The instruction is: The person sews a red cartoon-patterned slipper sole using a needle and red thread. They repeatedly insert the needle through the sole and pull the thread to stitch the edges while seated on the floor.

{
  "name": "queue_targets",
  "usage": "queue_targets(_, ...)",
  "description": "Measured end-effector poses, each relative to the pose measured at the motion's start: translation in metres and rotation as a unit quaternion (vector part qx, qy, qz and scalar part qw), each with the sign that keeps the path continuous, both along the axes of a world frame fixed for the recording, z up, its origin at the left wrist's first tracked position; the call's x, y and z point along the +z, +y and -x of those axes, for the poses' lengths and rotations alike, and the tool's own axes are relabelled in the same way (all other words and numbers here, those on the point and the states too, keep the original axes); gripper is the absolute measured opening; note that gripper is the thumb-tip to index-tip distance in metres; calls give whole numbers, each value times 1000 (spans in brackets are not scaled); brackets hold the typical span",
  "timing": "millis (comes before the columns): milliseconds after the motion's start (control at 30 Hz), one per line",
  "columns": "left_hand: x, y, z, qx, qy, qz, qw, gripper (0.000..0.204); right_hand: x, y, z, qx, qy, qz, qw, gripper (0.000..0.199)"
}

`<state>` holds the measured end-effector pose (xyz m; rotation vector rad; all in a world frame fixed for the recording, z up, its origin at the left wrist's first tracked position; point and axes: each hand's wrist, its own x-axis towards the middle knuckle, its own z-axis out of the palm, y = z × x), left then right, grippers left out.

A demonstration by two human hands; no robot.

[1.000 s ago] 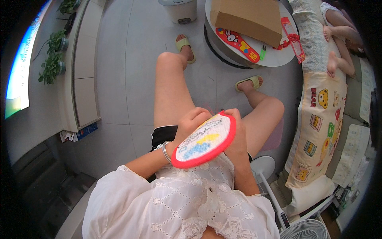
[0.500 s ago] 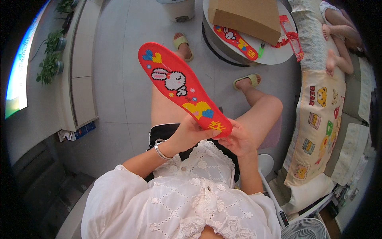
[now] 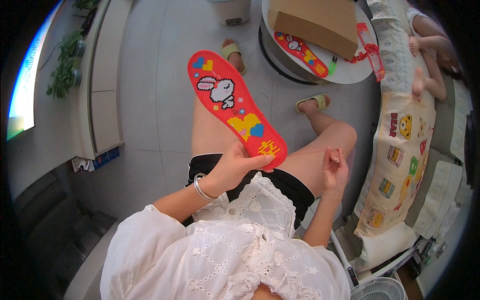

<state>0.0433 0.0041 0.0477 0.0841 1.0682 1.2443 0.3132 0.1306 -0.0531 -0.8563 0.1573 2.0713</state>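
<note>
Red embroidered insole [image 3: 235,107]: near end clamped in left hand [image 3: 239,165]; right hand [image 3: 335,167] to its right, fingers pinched on taut thread [image 3: 305,152]

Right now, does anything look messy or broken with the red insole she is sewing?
Nothing stands out. The left hand grips the embroidered red insole by its heel end, undamaged, and the right hand pulls a thin thread taut from it. A matching insole lies flat on the round table.
</note>
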Motion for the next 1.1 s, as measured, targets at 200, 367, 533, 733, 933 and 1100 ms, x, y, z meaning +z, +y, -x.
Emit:
queue_targets(200,4,1,2,-3,-6,1,1000,32,9,4,-1,12,-157,-109,981,8)
queue_targets(367,4,0,3,-5,-1,8,1000,32,5,5,-4,18,-215,-154,964,6)
queue_targets(533,5,0,2,-2,-6,8,1000,34,7,6,0,25,-241,-161,957,6)
queue_targets(733,2,-2,3,-8,-8,6,1000,33,6,7,-3,11,-266,-176,948,8)
queue_targets(933,5,-2,-1,8,13,-25,1000,31,7,8,-4,-5,-287,-182,940,8)
queue_targets(1100,-10,-9,5,-73,119,-122,983,28,36,8,10,66,-298,-258,916,9)
